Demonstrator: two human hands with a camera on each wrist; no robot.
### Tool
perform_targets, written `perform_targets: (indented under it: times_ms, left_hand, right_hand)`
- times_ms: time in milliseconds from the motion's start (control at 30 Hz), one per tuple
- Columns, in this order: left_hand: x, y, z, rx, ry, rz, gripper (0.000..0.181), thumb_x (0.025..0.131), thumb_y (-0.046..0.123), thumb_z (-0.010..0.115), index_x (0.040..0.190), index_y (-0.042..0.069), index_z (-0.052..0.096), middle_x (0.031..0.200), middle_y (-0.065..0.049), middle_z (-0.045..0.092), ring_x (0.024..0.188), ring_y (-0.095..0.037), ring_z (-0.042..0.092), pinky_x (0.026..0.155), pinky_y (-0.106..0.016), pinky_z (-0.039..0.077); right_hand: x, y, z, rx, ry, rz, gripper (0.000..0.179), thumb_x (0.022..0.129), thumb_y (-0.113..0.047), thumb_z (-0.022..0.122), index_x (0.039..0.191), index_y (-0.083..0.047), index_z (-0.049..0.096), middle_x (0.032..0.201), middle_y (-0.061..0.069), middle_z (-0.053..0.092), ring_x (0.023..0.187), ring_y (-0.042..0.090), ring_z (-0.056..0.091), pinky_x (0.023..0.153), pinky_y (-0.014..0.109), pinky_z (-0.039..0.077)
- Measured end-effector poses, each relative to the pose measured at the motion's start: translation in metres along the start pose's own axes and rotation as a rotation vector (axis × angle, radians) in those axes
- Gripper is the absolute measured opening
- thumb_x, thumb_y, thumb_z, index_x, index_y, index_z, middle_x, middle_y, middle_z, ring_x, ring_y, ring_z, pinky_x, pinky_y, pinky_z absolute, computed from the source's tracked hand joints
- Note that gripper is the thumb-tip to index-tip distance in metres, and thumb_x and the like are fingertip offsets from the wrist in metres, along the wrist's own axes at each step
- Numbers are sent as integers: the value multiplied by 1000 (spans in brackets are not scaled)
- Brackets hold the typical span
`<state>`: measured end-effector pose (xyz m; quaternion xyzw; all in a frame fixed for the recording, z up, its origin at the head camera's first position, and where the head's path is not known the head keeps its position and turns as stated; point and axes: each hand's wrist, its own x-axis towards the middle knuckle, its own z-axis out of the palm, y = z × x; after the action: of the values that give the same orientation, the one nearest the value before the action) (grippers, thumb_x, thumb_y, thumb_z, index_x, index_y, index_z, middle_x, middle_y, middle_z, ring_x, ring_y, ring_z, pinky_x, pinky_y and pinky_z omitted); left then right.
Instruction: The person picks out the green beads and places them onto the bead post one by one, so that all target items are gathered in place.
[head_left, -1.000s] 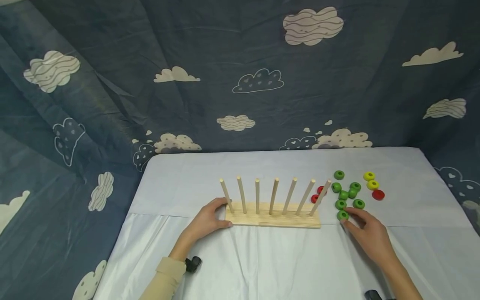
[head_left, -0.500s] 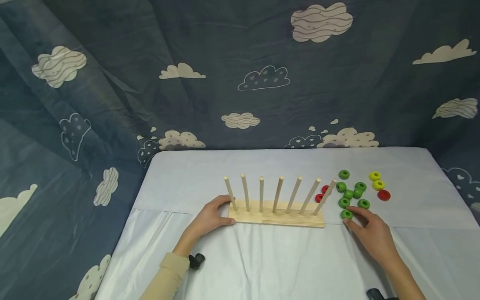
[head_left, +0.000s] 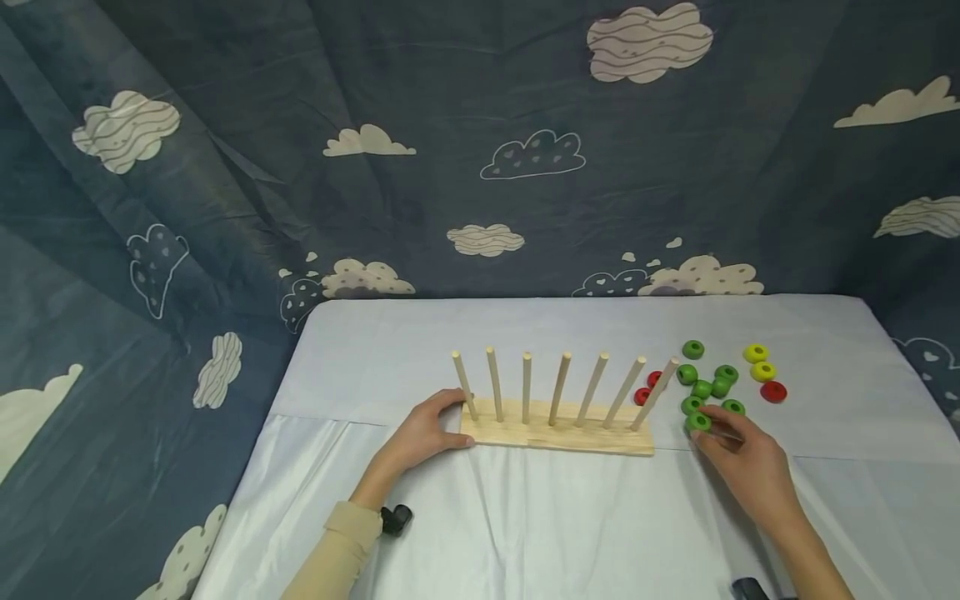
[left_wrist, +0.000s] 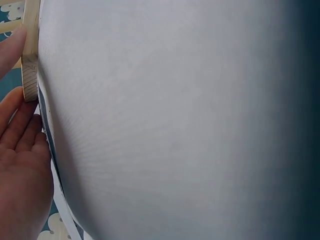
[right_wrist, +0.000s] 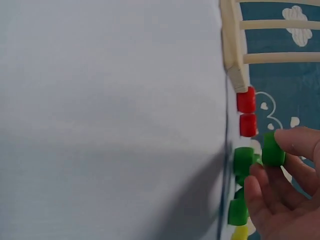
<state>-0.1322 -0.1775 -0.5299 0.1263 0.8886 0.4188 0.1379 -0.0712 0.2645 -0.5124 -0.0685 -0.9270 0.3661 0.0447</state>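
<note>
A pale wooden peg rack with a row of several upright pegs lies on the white cloth in the head view. My left hand grips its left end, thumb at the near edge and fingers round the far side; the left wrist view shows the board's end between thumb and fingers. To the right of the rack, my right hand pinches a green bead between thumb and fingers. In the right wrist view that bead is held just off the cloth, beside other green beads.
Several loose green beads lie beyond the right hand. Two yellow beads and a red bead sit farther right. Two more red beads are behind the rack's right end. A dark cloud-print curtain hangs behind the table.
The green bead in my right hand has risen slightly off the cloth. My left hand keeps its grip on the rack. The whole head view has shifted a little.
</note>
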Motion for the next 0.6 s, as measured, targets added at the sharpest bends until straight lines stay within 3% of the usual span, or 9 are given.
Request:
perform_targets:
  times_ms: [100,200,600]
  left_hand:
    - [1,1,-1,5,-6,-2,70,74,29,84,136,17,53,141,4,49,138,-19,36,115,-39,27]
    - [0,2,-1,7,-11,-10,70,74,30,84,136,18,53,141,3,49,138,-19,36,115,-39,28]
    - [0,4,-2,12,-10,-1,70,74,30,84,136,17,53,142,2,49,138,-21,36,114,-40,28]
  right_hand:
    - [0,-5,-4,36,10,-14,46,90,-9,67,134,-1,52,128,24,54,108,39,59,71,12,53]
    - [0,-12,-7,68,24,-27,46,91,-10,66,134,-2,52,130,21,54,110,37,57,69,1,45]
    - [1,-38,-15,91,94,-73,44,91,-13,67,133,-6,54,124,12,57,106,28,58,78,-1,41]
